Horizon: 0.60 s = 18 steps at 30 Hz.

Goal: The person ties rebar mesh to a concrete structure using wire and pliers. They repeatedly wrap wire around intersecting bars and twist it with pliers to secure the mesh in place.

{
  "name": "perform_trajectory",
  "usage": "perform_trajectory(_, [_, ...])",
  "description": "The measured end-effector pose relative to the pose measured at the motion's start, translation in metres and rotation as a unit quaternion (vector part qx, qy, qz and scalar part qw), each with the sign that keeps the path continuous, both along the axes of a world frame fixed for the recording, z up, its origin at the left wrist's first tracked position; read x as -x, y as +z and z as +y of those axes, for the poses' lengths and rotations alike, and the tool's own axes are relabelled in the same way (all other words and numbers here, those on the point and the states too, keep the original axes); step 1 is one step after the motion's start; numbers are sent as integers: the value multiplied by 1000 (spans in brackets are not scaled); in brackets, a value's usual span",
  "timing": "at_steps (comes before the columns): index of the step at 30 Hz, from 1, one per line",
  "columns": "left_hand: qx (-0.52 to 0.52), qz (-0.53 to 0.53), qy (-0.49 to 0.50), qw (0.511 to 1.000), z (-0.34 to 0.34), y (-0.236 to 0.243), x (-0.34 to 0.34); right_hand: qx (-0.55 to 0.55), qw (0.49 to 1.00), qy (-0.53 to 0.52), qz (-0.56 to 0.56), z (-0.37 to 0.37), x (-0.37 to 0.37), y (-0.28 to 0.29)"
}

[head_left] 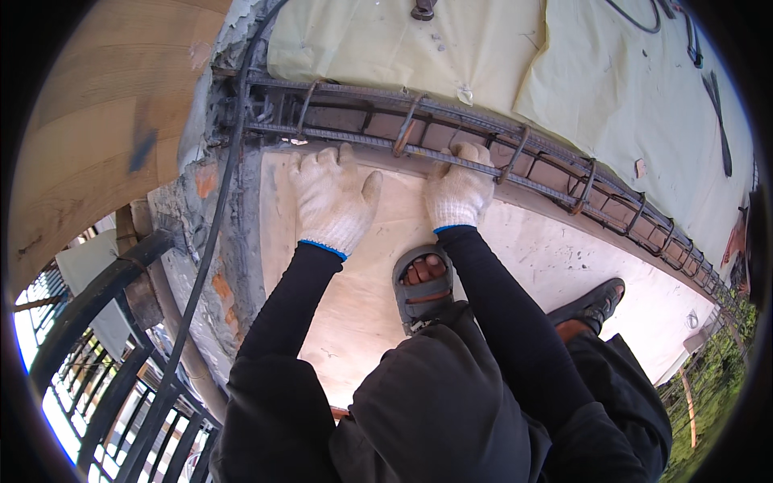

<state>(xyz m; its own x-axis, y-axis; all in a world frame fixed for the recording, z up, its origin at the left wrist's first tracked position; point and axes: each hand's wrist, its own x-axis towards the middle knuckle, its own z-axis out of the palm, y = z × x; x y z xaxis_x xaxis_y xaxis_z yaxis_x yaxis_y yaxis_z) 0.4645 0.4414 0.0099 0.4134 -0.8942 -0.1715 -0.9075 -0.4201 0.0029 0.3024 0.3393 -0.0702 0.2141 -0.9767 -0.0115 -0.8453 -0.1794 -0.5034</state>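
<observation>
A long cage of ribbed steel rebar (407, 149) with stirrups runs from the upper left down to the right. My left hand (334, 197), in a white knit glove with a blue cuff, lies open just below its left part, palm down at the pale board (354, 338). The thumb stands apart from the fingers. My right hand (459, 191), gloved alike, reaches under the cage's near lower bar, which crosses in front of its fingers. Those fingers are curled closed, and whatever they hold is hidden. Both forearms wear dark sleeves.
Pale yellow sheeting (403, 48) spreads beyond the cage, with a bundle of dark wires (717, 121) on it. A black cable (213, 233) runs down past a broken concrete column (205, 189). Dark railings (113, 402) stand at left. My sandalled foot (424, 278) rests on the board.
</observation>
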Motion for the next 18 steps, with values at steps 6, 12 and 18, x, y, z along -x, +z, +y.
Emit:
perform_trajectory(6, [-12, 29, 36, 999, 30, 47, 0, -5, 1000, 1, 4, 1, 2, 0])
perform_trajectory(12, [186, 184, 33, 965, -55, 72, 13, 5, 1000, 8, 7, -3, 8, 0])
perform_trajectory(18, [295, 241, -90, 920, -220, 12, 39, 6, 1000, 26, 1, 0, -1, -5])
